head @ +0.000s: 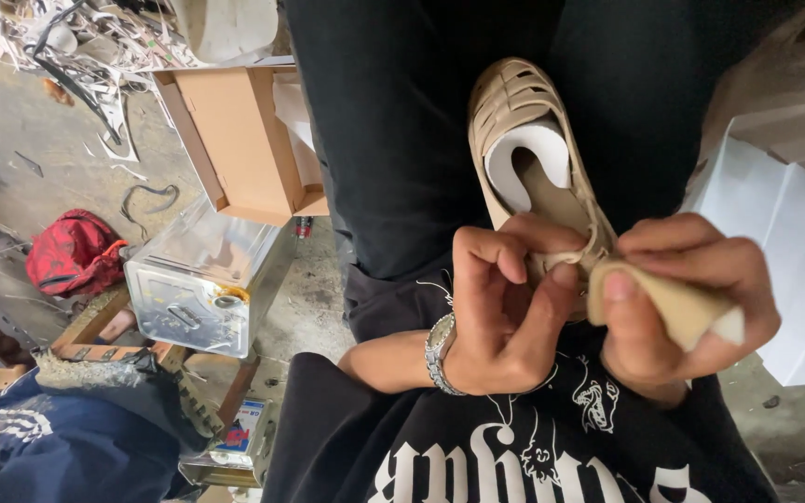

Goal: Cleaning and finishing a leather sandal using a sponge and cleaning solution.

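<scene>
A red bag [72, 251] lies on the concrete floor [11, 130] at nine o'clock, with a silver metal tin [202, 279] just beside it toward the centre and an open cardboard box [239, 140] above that at eleven o'clock. Paper scraps [67, 37] litter the far corner at ten o'clock.

At the centre, over a lap in black trousers [402, 112], a person works on a beige woven shoe [524, 140] that points toward twelve o'clock, its toe stuffed with white paper [533, 154]. The left hand [505, 307], a metal watch [440, 354] at the wrist, curls its fingers narrow around the shoe's heel end, thumb and forefinger pinching a thin beige cord [575, 256] where it knots at the back. At three o'clock from it, the right hand [691, 289] closes thumb against fingers on a beige strap [673, 307], folded over and pulled outward toward four o'clock.

To judge from the grip, the step in hand is fastening or tightening the cord at the heel. It goes best with the left pinch kept close to the knot so the cord cannot slip, the right hand holding the strap taut but not so hard that the weave distorts, and the shoe resting steady on the lap rather than hanging from the cord. Whether the knot is already closed cannot be told; fingers hide it.

White sheets [794, 251] stand at three o'clock.
</scene>
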